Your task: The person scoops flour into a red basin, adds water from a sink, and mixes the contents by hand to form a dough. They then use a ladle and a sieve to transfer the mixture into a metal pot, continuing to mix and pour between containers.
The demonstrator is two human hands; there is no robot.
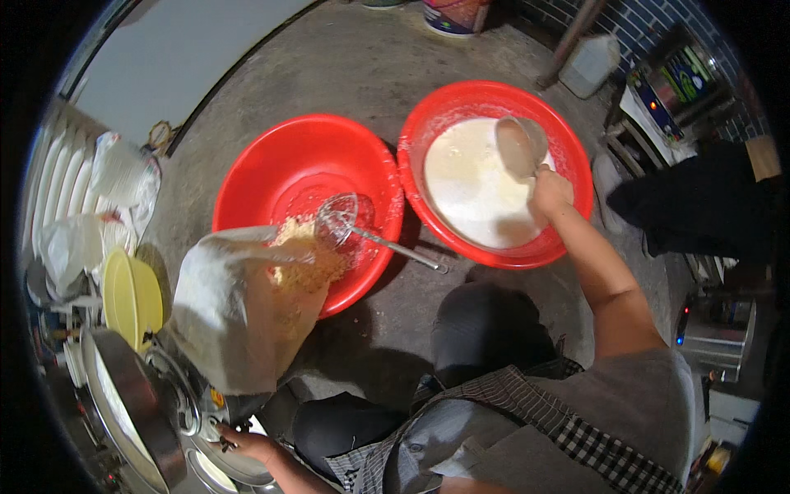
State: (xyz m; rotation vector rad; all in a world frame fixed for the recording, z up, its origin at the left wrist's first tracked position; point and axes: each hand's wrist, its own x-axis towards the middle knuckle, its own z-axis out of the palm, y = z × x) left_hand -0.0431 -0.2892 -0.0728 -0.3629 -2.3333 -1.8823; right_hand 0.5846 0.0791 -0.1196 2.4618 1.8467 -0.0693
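My right hand (551,192) grips the handle of a dipper (520,147), its bowl tilted over the right red plastic basin (577,167). That basin holds a milky white liquid (463,179). At the lower left, my left hand (250,446) has its fingers around a dark knob (227,439) on a metal machine (191,414). A pale cloth or plastic sheet (216,321) hangs from the machine toward the left red basin (265,167). Yellowish crumbly pulp (308,265) lies in the left basin. A wire skimmer (337,216) rests there, its handle across the rim.
A large steel pot (133,407) and a yellow basin (133,299) stand at left, near plastic bags (123,170) by a radiator (62,173). A white jug (589,65), a metal post (571,40) and a stool (632,145) stand at upper right on the concrete floor (321,68).
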